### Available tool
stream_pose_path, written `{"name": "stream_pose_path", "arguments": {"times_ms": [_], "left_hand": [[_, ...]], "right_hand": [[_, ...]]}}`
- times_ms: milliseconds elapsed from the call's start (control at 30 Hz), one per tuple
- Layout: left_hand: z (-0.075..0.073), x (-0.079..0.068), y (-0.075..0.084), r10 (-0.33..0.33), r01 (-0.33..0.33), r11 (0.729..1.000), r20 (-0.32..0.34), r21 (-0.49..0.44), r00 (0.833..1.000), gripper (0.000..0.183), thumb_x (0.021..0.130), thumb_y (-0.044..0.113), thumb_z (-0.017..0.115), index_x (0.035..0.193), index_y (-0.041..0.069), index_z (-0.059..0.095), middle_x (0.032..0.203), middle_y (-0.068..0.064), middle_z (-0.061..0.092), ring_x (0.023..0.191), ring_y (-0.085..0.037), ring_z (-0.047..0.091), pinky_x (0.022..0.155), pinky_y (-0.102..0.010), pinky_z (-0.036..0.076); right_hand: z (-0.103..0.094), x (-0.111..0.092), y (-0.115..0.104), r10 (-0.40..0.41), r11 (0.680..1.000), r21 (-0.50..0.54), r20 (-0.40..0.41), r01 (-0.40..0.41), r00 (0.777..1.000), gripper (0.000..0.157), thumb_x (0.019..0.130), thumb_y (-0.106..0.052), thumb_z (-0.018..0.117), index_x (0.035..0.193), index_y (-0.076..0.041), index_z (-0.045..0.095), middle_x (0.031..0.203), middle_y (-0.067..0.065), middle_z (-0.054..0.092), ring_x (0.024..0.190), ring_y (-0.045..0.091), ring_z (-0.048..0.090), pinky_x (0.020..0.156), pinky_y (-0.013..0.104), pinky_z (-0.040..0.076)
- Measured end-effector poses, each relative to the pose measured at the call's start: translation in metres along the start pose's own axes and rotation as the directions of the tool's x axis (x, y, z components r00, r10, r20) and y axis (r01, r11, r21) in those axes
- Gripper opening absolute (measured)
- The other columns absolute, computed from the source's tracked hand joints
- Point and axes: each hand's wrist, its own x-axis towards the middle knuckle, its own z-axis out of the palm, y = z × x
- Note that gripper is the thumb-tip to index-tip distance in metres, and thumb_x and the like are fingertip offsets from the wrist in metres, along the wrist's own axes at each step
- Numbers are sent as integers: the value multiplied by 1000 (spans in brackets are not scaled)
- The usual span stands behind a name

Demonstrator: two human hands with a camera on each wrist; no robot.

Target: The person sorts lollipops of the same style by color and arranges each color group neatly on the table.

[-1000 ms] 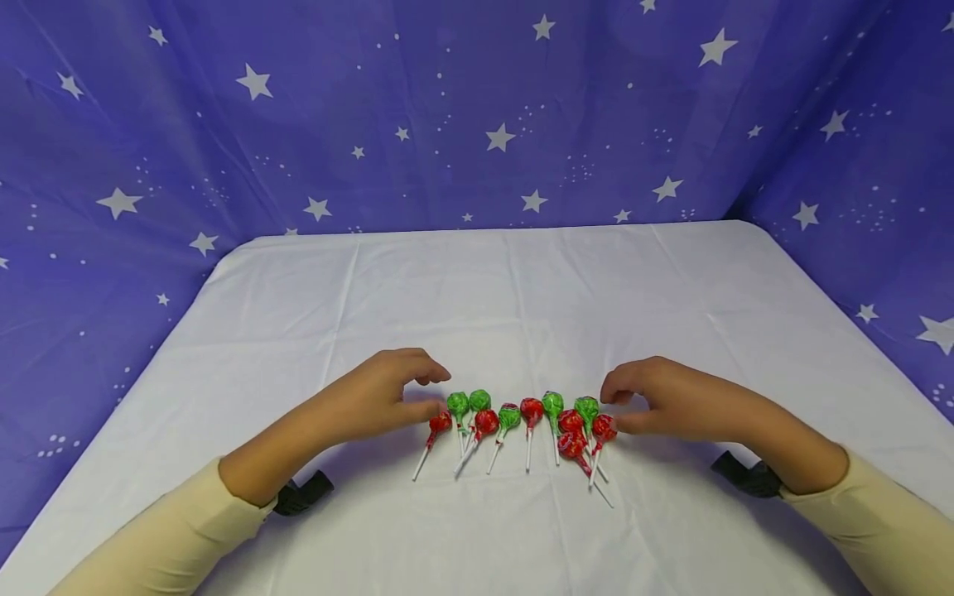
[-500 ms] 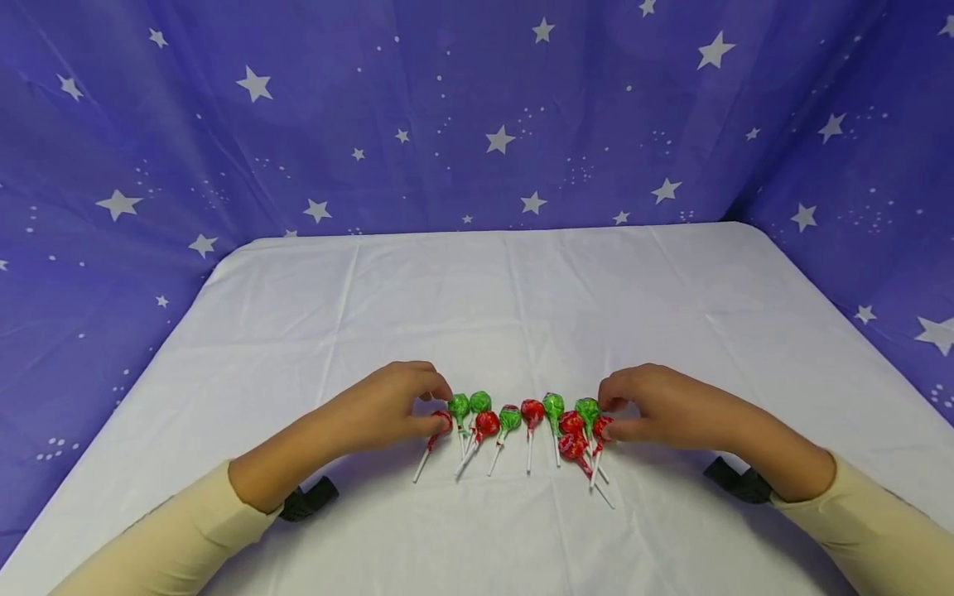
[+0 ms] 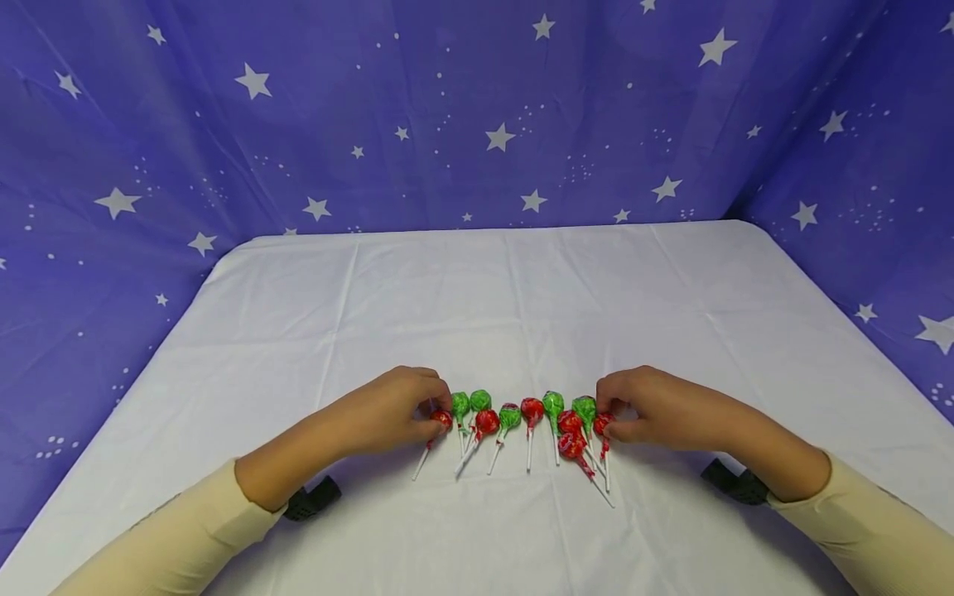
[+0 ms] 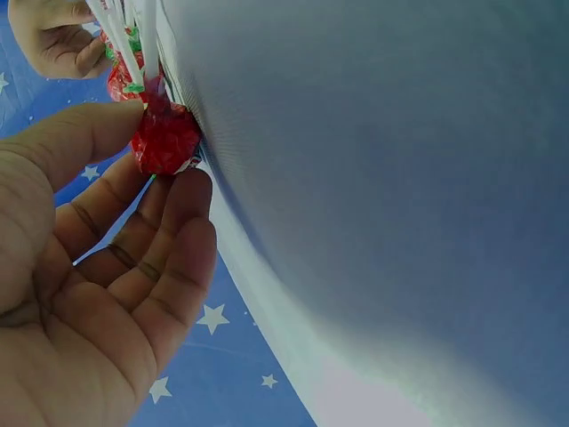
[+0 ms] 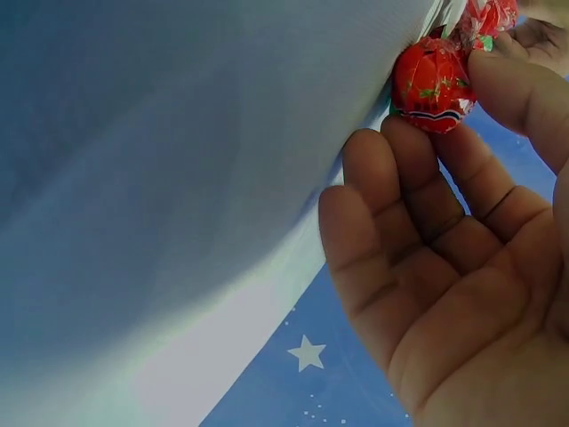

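Note:
My left hand point(image 3: 398, 411) pinches the leftmost red lollipop point(image 3: 441, 420) between thumb and fingers. In the left wrist view, the thumb lies against the base of that red wrapped head point(image 4: 167, 142), with fingertips under it. At the right end of the row, my right hand point(image 3: 652, 407) pinches another red lollipop point(image 3: 603, 425), its stick pointing toward me. The right wrist view shows this red head point(image 5: 433, 84) between thumb and fingertips. Between the hands lie several more lollipops, among them a green one point(image 3: 510, 416) and a red one point(image 3: 532, 409) in the middle.
Beside the right hand, a green lollipop point(image 3: 585, 409) and two overlapping red lollipops point(image 3: 571, 446) are bunched, sticks crossing. Near the left hand, two green lollipops point(image 3: 480, 401) lie by a red one point(image 3: 487, 423). A white cloth covers the table point(image 3: 447, 290); a starry purple curtain point(image 3: 447, 99) hangs behind.
Both hands have come down and closed on the end lollipops. The right red lollipop's stick has swung rightward, away from the bunch; the green one beside it shifted slightly left.

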Motion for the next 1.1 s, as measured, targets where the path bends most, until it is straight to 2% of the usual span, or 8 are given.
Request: {"name": "stream_pose_path", "arguments": {"times_ms": [167,433,700,833,933,1100], "left_hand": [[-1,0,-2,-8,8,999,6,-40,1000,10,86,10,76,91,14,68,88,11,62,78,-2,59,75,-27,50],[-3,2,-4,0,2,996,21,-92,1000,9,88,10,74,90,16,69,78,15,61,69,-6,57,68,-26,49],[-12,5,-13,-50,54,992,37,-117,998,6,88,11,73,91,16,71,77,12,63,70,-9,57,67,-28,49],[-18,8,-19,-87,93,984,45,-153,995,7,89,12,73,94,16,70,79,10,65,73,-9,61,71,-30,51],[-22,12,-24,-101,106,980,37,-167,994,8,89,14,73,96,16,70,82,9,67,76,-9,63,74,-31,51],[-30,21,-31,-104,102,987,-13,-123,994,9,88,12,73,97,13,70,80,7,67,74,-11,61,70,-32,50]], "right_hand": [[0,0,-1,12,1000,13,-2,-12,1000,15,89,-10,73,87,-21,62,81,-14,54,77,7,52,69,25,46],[1,1,-3,30,999,15,-2,-30,1000,18,88,-8,73,86,-21,60,80,-14,53,75,7,52,67,25,47],[1,1,-3,45,999,7,7,-45,999,18,88,-8,73,87,-21,60,80,-13,53,76,7,52,68,26,47],[1,0,-3,45,999,17,7,-45,999,18,88,-8,73,86,-20,60,79,-13,52,75,7,51,66,25,46],[2,0,-2,37,999,24,3,-37,999,19,88,-8,73,86,-21,59,78,-13,51,74,7,51,66,25,45],[3,0,-2,29,999,33,1,-29,1000,19,88,-8,72,86,-21,59,79,-13,51,75,8,51,66,25,45]]}}
